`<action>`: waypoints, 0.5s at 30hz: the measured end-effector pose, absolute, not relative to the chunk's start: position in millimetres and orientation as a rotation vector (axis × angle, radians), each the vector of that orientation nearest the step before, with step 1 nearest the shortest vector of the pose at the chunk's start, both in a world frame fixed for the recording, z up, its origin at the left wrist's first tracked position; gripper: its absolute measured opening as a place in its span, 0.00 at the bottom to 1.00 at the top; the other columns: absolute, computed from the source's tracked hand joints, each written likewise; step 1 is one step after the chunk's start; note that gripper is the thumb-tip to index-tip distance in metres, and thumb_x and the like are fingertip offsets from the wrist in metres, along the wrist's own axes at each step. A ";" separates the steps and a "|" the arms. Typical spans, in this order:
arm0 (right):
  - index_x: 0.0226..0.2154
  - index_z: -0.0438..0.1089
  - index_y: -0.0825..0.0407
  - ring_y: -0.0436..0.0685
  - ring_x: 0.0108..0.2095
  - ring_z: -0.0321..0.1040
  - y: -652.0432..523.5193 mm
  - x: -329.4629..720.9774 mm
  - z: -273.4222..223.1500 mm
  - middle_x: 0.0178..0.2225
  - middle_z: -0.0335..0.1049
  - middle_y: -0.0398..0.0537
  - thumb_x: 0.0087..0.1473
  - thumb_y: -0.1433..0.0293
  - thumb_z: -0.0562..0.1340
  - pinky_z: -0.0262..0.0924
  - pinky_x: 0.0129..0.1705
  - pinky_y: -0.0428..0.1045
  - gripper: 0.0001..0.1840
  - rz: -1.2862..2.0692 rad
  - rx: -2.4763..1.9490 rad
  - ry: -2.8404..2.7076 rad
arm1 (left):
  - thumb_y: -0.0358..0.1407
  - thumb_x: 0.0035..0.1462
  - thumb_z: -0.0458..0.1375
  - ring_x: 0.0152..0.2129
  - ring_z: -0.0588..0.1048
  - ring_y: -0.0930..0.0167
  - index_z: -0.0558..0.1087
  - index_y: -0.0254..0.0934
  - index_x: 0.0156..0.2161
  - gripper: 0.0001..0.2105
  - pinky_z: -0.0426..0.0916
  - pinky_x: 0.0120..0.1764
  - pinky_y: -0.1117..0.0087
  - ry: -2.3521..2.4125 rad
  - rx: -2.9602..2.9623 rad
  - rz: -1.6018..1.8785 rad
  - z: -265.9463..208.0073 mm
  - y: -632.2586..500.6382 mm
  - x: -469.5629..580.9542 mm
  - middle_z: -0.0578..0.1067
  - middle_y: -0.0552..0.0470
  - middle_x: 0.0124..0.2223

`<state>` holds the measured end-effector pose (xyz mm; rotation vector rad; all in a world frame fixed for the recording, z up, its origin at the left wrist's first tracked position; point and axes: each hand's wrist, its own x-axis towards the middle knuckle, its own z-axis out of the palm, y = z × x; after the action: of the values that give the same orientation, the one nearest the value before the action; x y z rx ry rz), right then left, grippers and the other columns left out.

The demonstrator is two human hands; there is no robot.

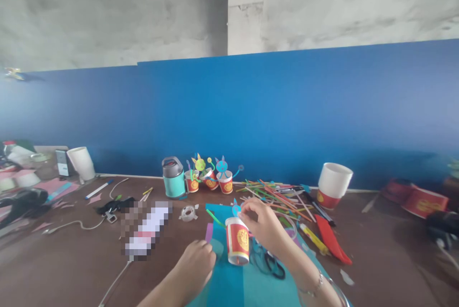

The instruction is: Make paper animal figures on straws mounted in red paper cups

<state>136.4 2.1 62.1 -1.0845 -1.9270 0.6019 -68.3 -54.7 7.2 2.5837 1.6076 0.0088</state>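
Where a blue partition (272, 120) backs the brown table (86, 268), the right hand (263, 224) pinches a cutout (235, 210), left hand (195, 264) curled, grip unclear.

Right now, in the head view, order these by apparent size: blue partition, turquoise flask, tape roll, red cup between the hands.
1. Blue partition
2. Turquoise flask and red cup: too alike to rank
3. Tape roll

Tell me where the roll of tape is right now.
In the head view, the roll of tape lies left of centre on the brown table, nearer than the turquoise flask and just left of the blue mat.
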 end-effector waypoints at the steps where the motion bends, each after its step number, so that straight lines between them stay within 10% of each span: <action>1: 0.23 0.64 0.51 0.55 0.35 0.67 1.4 135.9 63.0 0.31 0.69 0.47 0.52 0.69 0.58 0.59 0.40 0.49 0.08 0.638 -1.086 -1.926 | 0.24 0.50 0.52 0.35 0.75 0.61 0.75 0.34 0.31 0.09 0.66 0.40 0.63 1.660 2.489 0.160 7.9 -52.5 -69.4 0.78 0.43 0.35; 7: 0.26 0.69 0.52 0.56 0.39 0.68 -2.6 133.1 63.2 0.34 0.71 0.47 0.51 0.67 0.60 0.59 0.42 0.49 0.07 0.895 -1.023 -1.961 | 0.41 0.50 0.57 0.20 0.71 0.71 0.75 0.35 0.27 0.11 0.61 0.25 0.72 1.418 1.394 1.040 34.5 -37.8 -63.1 0.76 0.51 0.22; 15: 0.24 0.69 0.51 0.56 0.40 0.67 -5.4 131.2 63.5 0.35 0.70 0.47 0.50 0.72 0.60 0.59 0.43 0.49 0.05 0.841 -1.051 -1.981 | 0.45 0.39 0.66 0.23 0.73 0.70 0.76 0.32 0.26 0.15 0.63 0.29 0.71 1.159 1.099 1.145 45.1 -27.8 -36.1 0.76 0.50 0.22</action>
<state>131.2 -5.4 63.5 -1.0508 -1.9806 0.8410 -36.1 -27.8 45.1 1.0994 1.1588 1.1449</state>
